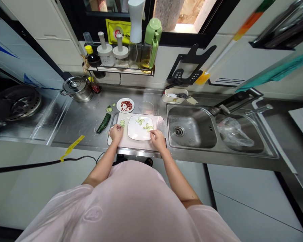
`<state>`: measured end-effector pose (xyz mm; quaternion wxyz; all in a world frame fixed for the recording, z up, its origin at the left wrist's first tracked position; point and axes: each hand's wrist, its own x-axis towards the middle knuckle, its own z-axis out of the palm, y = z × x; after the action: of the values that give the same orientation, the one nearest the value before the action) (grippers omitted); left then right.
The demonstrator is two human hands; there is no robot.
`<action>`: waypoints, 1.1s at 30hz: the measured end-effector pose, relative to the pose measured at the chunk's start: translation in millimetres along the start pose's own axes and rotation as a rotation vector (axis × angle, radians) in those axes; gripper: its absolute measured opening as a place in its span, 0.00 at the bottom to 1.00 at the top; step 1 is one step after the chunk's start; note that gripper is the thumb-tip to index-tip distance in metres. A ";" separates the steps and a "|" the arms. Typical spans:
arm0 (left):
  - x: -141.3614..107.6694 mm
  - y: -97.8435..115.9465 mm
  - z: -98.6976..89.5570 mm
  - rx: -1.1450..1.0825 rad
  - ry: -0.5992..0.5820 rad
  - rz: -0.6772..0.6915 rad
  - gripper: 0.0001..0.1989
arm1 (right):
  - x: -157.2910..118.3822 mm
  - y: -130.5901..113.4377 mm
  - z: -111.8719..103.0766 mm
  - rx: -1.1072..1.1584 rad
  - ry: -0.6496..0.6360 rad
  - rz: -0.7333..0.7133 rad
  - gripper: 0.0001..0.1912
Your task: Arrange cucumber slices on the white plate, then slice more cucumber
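Observation:
A white square plate lies on the pale cutting board, bearing two groups of curved cucumber slices. My right hand is at the plate's right edge, thumb and forefinger together at the lower right group; whether a slice is between them is too small to tell. On the board's left side, my left hand has its fingers closed just below a small row of cucumber slices; anything in them is hidden. A cut cucumber lies left of the board. Behind the board stands a round plate with red pieces.
A lidded steel pot stands at the back left, near a red bottle. The sink is right of the board, with a plastic bag in its second basin. A shelf holds bottles and jars above the counter.

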<state>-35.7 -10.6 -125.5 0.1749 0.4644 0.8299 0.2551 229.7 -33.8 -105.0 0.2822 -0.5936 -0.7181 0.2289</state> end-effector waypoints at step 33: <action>-33.7 92.1 -55.8 -0.973 -0.494 0.223 0.16 | 46.8 -91.0 -27.7 0.387 0.007 -0.164 0.09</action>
<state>14.7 -13.7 -24.6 0.5305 0.4612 0.4965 0.5093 176.3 -5.3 -18.0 0.4113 -0.4687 -0.7055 0.3367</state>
